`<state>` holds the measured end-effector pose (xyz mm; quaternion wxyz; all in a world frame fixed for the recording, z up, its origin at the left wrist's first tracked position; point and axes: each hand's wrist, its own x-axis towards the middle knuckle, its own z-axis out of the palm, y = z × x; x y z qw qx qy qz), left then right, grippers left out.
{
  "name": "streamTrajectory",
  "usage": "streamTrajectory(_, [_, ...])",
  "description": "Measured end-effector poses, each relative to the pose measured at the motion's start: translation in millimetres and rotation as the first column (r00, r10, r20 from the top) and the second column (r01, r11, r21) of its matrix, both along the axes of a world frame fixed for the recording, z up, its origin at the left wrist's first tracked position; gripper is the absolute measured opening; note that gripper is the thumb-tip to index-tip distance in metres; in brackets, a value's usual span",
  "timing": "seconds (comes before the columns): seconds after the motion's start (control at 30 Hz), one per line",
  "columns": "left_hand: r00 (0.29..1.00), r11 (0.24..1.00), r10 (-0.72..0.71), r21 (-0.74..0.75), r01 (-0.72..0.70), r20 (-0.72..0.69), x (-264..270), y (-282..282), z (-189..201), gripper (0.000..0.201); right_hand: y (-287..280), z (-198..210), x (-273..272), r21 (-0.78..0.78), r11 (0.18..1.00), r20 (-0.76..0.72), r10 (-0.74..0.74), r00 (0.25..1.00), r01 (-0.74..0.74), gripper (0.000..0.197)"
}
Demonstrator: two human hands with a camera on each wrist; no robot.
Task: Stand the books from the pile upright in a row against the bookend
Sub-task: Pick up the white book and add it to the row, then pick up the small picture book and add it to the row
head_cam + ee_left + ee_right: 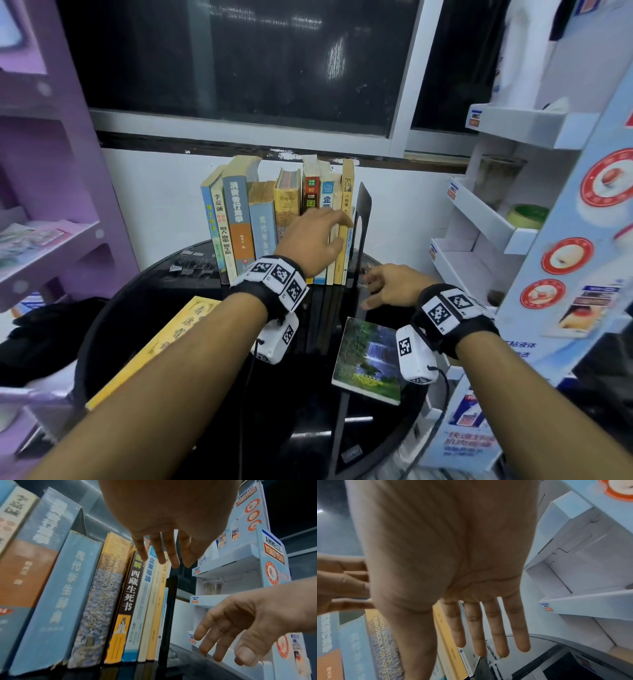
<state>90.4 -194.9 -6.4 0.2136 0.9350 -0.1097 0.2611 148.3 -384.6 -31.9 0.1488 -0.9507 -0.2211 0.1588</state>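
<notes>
Several books (pixel 263 219) stand upright in a row at the back of the round black table (pixel 144 308), ending at a black metal bookend (pixel 363 219) on the right. My left hand (pixel 342 233) reaches to the thin books beside the bookend, its fingers (pixel 161 555) straight at their spines. Lower down, by the foot of the bookend (pixel 169 601), my right hand (pixel 373 289) hovers with fingers (pixel 498 635) spread, holding nothing. Two books lie flat: a yellow one (pixel 154 346) at the left and a waterfall-cover one (pixel 370 359) at the right.
A purple shelf unit (pixel 51 212) stands left of the table. A white and blue display rack (pixel 496 222) crowds the right side close to the bookend. A dark window (pixel 239 61) is behind the row. Small dark clips (pixel 191 267) lie left of the books.
</notes>
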Motion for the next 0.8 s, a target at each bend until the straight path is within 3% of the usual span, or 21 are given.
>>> streamTrajectory(0.1, [0.972,0.998,-0.065,0.000,0.066,-0.227,-11.5,-11.5,-14.6,0.032,-6.8,-2.3,-11.3,-0.089,0.996,-0.017,-0.004,1.000,0.003,0.065])
streamTrajectory(0.2, [0.890,0.996,-0.073,0.018,0.091,-0.450,-19.7,-25.2,-28.2,0.040,-13.3,-4.7,-23.4,-0.140,0.990,-0.066,-0.007,0.998,-0.002,0.070])
streamTrajectory(0.37, [0.769,0.995,-0.071,0.010,0.100,-0.635,-29.0,-42.0,-46.2,0.057,-20.8,-15.9,-38.2,-0.209,0.978,-0.095,-0.005,0.995,-0.015,0.082])
streamTrajectory(0.53, [0.685,0.997,-0.044,0.013,0.078,-0.727,-33.4,-51.6,-61.6,0.065,-26.7,-27.0,-49.0,-0.189,0.982,-0.102,-0.014,0.995,-0.005,0.095])
streamTrajectory(0.63, [0.668,0.996,-0.022,0.043,0.080,-0.744,-34.9,-55.4,-66.0,0.070,-27.1,-33.9,-51.6,-0.152,0.988,-0.074,-0.039,0.997,0.027,0.102])
streamTrajectory(0.8, [0.663,0.995,-0.008,0.060,0.079,-0.749,-36.7,-55.1,-68.4,0.074,-26.1,-37.6,-52.4,-0.134,0.990,-0.044,-0.040,0.998,0.034,0.096])
